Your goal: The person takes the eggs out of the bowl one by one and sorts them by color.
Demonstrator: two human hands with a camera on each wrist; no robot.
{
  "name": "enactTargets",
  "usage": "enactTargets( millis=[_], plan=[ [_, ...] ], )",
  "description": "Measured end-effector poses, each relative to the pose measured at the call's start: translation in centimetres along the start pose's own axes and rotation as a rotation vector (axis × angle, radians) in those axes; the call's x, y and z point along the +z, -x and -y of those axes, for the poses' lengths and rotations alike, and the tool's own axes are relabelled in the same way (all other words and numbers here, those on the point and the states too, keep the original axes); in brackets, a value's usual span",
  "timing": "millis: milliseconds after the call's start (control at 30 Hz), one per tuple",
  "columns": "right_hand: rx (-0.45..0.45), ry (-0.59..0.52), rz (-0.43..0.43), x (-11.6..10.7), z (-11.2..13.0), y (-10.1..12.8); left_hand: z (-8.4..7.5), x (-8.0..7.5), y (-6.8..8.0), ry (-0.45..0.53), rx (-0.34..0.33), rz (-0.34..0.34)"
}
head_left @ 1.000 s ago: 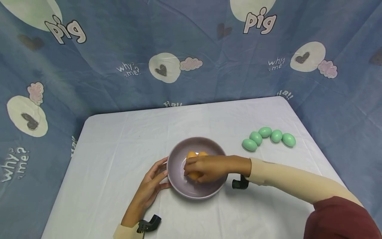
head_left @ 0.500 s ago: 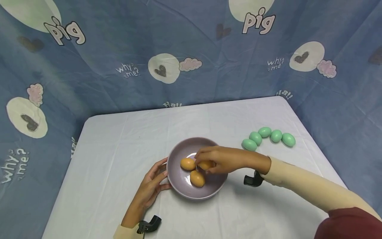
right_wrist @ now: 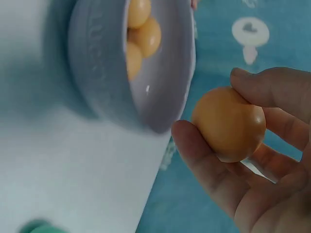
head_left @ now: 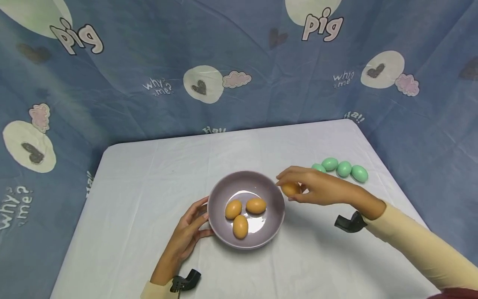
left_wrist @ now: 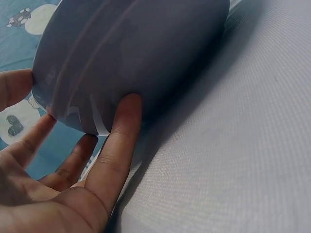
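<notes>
A grey-purple bowl (head_left: 274,203) sits mid-table with three orange eggs (head_left: 240,214) inside. My right hand (head_left: 310,189) hovers just right of the bowl's rim and pinches a fourth orange egg (head_left: 290,189) between thumb and fingers; in the right wrist view that egg (right_wrist: 229,124) shows beside the bowl (right_wrist: 97,82). My left hand (head_left: 188,230) rests against the bowl's left side, fingers straight along its wall (left_wrist: 126,53) in the left wrist view.
Several green eggs (head_left: 343,168) lie in a row at the table's right, just behind my right hand. The table wears a white cloth (head_left: 142,182). A blue printed curtain (head_left: 239,62) closes the back and sides.
My right hand lifted one orange egg out of the bowl and moved it right, past the rim. Three eggs now lie uncovered in the bowl. The left hand stayed put.
</notes>
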State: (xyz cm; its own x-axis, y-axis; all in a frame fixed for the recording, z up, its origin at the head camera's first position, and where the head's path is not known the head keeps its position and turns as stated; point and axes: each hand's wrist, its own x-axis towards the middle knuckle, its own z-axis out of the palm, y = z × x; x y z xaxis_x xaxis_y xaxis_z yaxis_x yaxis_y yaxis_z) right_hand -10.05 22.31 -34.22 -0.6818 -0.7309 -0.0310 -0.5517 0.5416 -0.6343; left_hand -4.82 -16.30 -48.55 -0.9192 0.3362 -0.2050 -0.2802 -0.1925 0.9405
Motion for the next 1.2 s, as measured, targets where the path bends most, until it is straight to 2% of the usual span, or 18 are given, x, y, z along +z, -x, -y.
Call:
enactTargets(
  millis=[300, 500, 800, 1000, 1200],
  plan=[
    [0.042, 0.007, -0.136, -0.3, -2.8, 3.4, 0.0, -0.1, 0.1, 0.001, 0.002, -0.012],
    [0.074, -0.015, -0.189, 0.0, -4.3, 5.0, 0.2, -0.1, 0.1, 0.007, -0.001, -0.006],
    [0.16, 0.047, -0.21, 1.4, -5.7, 6.7, 0.3, -0.2, 0.1, 0.007, 0.006, -0.001],
    [0.226, 0.015, -0.213, 2.4, -6.8, 7.7, 0.2, -0.1, 0.0, 0.006, 0.004, 0.007],
    [0.241, 0.005, -0.218, 3.7, -7.6, 8.5, 0.1, 0.0, -0.1, 0.002, 0.009, 0.011]
  ],
)
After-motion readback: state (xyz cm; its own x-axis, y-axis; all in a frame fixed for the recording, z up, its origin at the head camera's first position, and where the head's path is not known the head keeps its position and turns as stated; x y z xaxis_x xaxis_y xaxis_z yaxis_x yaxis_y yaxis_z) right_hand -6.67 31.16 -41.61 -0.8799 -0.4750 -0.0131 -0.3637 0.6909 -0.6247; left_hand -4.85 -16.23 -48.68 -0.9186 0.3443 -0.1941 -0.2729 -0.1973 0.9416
